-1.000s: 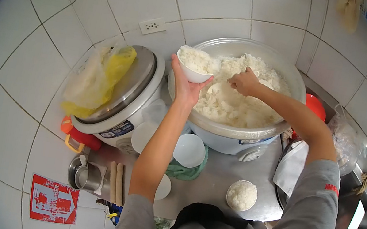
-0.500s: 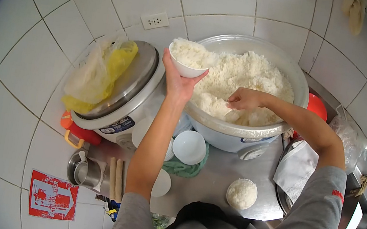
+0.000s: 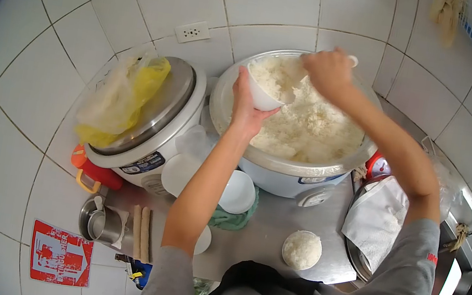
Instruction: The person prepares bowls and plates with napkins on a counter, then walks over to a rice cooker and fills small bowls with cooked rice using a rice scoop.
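My left hand point(image 3: 249, 108) grips a white bowl point(image 3: 263, 95) from below and the side, tilted over the near-left part of the big rice cooker point(image 3: 215, 121). Cooked rice point(image 3: 271, 76) fills the bowl. My right hand point(image 3: 329, 73), a bit blurred, is closed at the bowl's upper right; a white handle end point(image 3: 353, 61) sticks out of the fist, apparently of a rice paddle, whose blade is hard to make out against the rice. Loose rice point(image 3: 320, 133) lies in the cooker's pot. Another bowl heaped with rice point(image 3: 302, 250) stands on the steel counter point(image 3: 258, 242).
Left is a second rice cooker point(image 3: 156, 129), its lid topped by a yellow plastic bag point(image 3: 149, 92). White bowls point(image 3: 238, 192) rest on a green cloth point(image 3: 237, 218) under my left forearm. A metal pot point(image 3: 105, 225) and white cloth point(image 3: 374, 220) lie at the sides.
My right hand has risen from the rice in the cooker to the bowl's upper right. My left hand has brought the bowl rightward and slightly down, tilting it more toward the pot.
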Tool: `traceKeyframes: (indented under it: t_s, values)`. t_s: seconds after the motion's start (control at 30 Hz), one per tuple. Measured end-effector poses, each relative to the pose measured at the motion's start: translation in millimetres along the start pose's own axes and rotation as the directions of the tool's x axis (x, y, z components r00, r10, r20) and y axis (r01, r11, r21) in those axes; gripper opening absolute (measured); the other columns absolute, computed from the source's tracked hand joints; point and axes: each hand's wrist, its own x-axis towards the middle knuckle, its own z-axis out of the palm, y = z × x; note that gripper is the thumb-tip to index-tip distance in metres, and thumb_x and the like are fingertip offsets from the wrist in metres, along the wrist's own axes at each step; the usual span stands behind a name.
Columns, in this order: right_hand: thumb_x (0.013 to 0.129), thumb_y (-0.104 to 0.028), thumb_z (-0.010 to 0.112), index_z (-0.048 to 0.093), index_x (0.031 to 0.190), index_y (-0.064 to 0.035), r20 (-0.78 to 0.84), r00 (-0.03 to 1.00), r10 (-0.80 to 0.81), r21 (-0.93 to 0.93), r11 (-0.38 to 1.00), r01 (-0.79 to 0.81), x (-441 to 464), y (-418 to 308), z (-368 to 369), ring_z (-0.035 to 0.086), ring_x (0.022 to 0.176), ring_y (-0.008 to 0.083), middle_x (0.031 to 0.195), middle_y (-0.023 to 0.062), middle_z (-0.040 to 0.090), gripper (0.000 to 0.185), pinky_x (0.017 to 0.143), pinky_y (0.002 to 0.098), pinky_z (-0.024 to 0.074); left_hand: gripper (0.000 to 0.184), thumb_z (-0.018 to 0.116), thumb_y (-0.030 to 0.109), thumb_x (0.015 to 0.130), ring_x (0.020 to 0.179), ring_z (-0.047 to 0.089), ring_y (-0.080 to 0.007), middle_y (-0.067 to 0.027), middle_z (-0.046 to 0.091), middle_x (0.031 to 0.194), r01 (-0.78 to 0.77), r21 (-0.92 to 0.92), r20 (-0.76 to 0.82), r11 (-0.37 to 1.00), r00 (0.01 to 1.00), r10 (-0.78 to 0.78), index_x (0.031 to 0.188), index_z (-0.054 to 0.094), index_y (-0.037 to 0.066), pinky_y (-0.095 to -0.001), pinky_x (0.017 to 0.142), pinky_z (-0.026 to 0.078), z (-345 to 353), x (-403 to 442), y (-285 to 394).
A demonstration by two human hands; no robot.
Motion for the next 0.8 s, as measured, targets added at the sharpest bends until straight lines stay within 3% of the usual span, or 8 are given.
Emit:
traceKeyframes:
  t_s: [0.03,0.07,0.17,0.27,0.37,0.7,0.73,0.8]
  values:
    - [0.073,-0.014,0.057,0.063,0.085,-0.0112,-0.035,0.999,-0.041,-0.19,0.981,0.034,-14,-23,-18,0.062,0.066,0.0203,0.066,0.0031,0.063,0.014,0.063,0.0331,0.0479,0.076,0.042,0.067,0.079,0.112,0.043,-0.0297,-0.0122,0.033,0.129,0.011,-0.016,0.021,1.0,1.0,-0.011,0.133,0.019,0.02,-0.0524,0.081,0.044,5,5,-9]
    - [0.071,-0.012,0.058,0.06,0.085,-0.0061,-0.122,0.99,-0.063,-0.213,0.976,0.036,-25,-39,-15,0.061,0.064,0.0212,0.066,0.0059,0.062,0.015,0.059,0.0296,0.0473,0.078,0.043,0.068,0.078,0.108,0.044,-0.0296,-0.0126,0.031,0.128,0.028,-0.004,-0.113,1.0,0.993,-0.028,0.134,0.014,0.021,-0.0502,0.078,0.046,22,-2,-9]
    - [0.072,-0.008,0.056,0.058,0.09,0.0001,-0.049,0.999,-0.01,-0.292,0.957,-0.005,-38,-62,-10,0.061,0.064,0.0213,0.065,0.0076,0.06,0.02,0.055,0.0298,0.0477,0.08,0.042,0.069,0.077,0.108,0.044,-0.0293,-0.0133,0.03,0.128,-0.026,-0.071,-0.121,0.997,0.993,0.017,0.134,0.013,0.021,-0.0495,0.078,0.047,26,6,-22]
    - [0.074,-0.005,0.052,0.057,0.098,-0.0008,-0.247,0.969,-0.026,-0.073,0.997,0.008,-41,-46,11,0.061,0.066,0.0247,0.068,0.0103,0.059,0.025,0.055,0.0355,0.0485,0.078,0.033,0.07,0.079,0.108,0.044,-0.0299,-0.0137,0.032,0.128,0.053,-0.164,-0.075,0.985,0.995,-0.066,0.135,0.015,0.019,-0.0494,0.081,0.047,17,12,-29]
    - [0.073,-0.006,0.054,0.054,0.105,-0.0027,-0.142,0.986,0.089,0.225,0.973,-0.055,-36,4,-19,0.062,0.075,0.0279,0.081,0.0143,0.062,0.032,0.057,0.0383,0.0486,0.073,0.023,0.067,0.083,0.113,0.043,-0.0318,-0.0148,0.036,0.128,0.052,-0.266,-0.043,0.963,0.997,-0.065,0.132,0.025,0.013,-0.051,0.087,0.044,19,6,-18]
    - [0.075,-0.002,0.048,0.051,0.114,-0.004,-0.192,0.981,-0.039,0.355,0.929,0.107,-44,0,-26,0.061,0.07,0.0331,0.08,0.016,0.061,0.039,0.06,0.0406,0.0489,0.071,0.011,0.063,0.086,0.113,0.043,-0.033,-0.0148,0.039,0.126,0.067,-0.319,0.052,0.945,0.997,-0.053,0.129,0.031,0.01,-0.0531,0.091,0.043,30,1,-8]
    - [0.075,-0.002,0.047,0.051,0.114,-0.005,-0.079,0.997,-0.022,0.321,0.946,0.047,-51,-16,-37,0.062,0.072,0.0322,0.08,0.0161,0.061,0.039,0.059,0.0411,0.0485,0.071,0.012,0.063,0.086,0.113,0.043,-0.0329,-0.0148,0.04,0.126,0.078,-0.326,0.051,0.942,0.997,-0.065,0.129,0.031,0.01,-0.0531,0.091,0.043,28,0,-11]
    - [0.075,-0.001,0.047,0.052,0.113,-0.0056,-0.166,0.986,-0.005,0.359,0.931,0.065,-42,-7,-32,0.062,0.071,0.0319,0.079,0.0156,0.062,0.039,0.058,0.0412,0.0483,0.07,0.013,0.063,0.087,0.113,0.044,-0.0328,-0.0146,0.04,0.125,0.093,-0.337,0.064,0.937,0.995,-0.076,0.129,0.032,0.01,-0.0529,0.09,0.043,28,3,-13]
